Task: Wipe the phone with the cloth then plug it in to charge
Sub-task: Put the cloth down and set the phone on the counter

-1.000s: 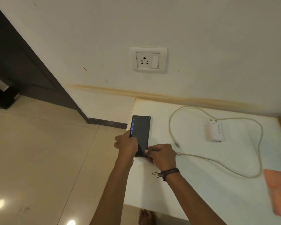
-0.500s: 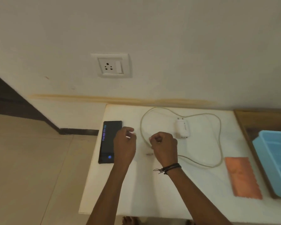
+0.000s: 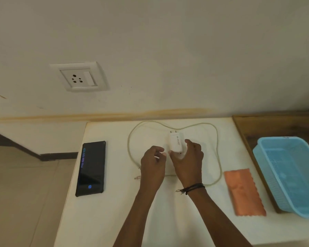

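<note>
The black phone (image 3: 91, 168) lies face up with its screen lit at the left edge of the white table (image 3: 114, 211). My right hand (image 3: 187, 163) grips the white charger adapter (image 3: 176, 144), its prongs pointing toward the wall. My left hand (image 3: 152, 164) hovers just left of the adapter, fingers curled and holding nothing. The beige cable (image 3: 216, 148) loops around both hands, and its free plug end (image 3: 136, 177) rests on the table by my left wrist. The orange cloth (image 3: 243, 191) lies flat to the right.
A white wall socket with a switch (image 3: 78, 77) sits on the wall above and left of the table. A blue plastic basket (image 3: 291, 173) stands on a wooden surface (image 3: 257, 125) at the right. Tiled floor (image 3: 25, 193) drops off left of the table.
Both hands left the phone and moved right. My right hand took hold of the charger adapter. The view shifted right, bringing the cloth and basket into sight.
</note>
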